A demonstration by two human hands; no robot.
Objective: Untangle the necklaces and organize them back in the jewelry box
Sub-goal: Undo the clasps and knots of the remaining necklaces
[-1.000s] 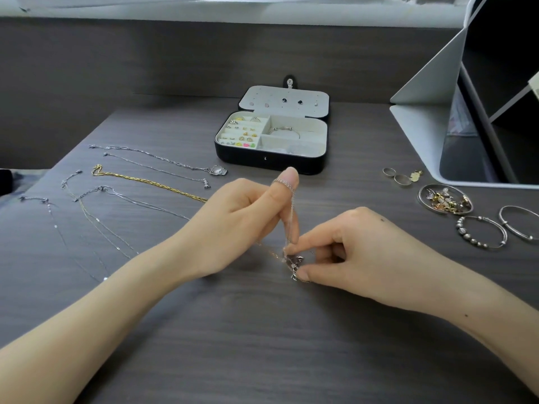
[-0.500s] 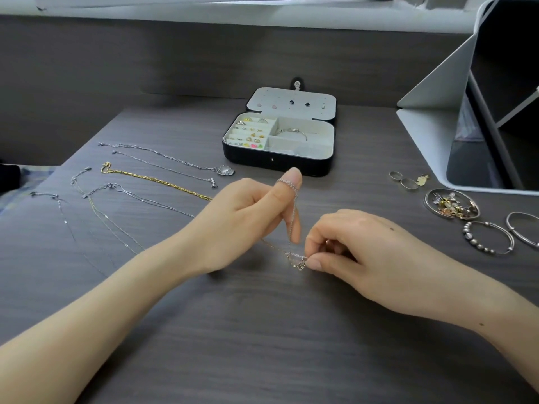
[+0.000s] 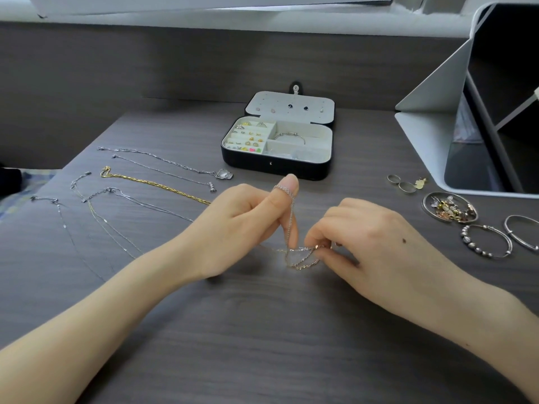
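L grip (image 3: 242, 225) holds thin silver chain (image 3: 291, 217) looped over my thumb; R grip (image 3: 373, 237) pinches its fine tangled links, just above woodgrain desk (image 3: 262, 330).

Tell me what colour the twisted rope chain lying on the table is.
The twisted rope chain is gold, clearest in the head view.

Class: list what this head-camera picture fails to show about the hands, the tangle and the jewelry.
Head view: curled fingers of the right hand hide its pinch on the tangled chain.
Head view: whether the tangle is one chain or several; the links are too fine.
Head view: the bangle is cut off by the right edge.
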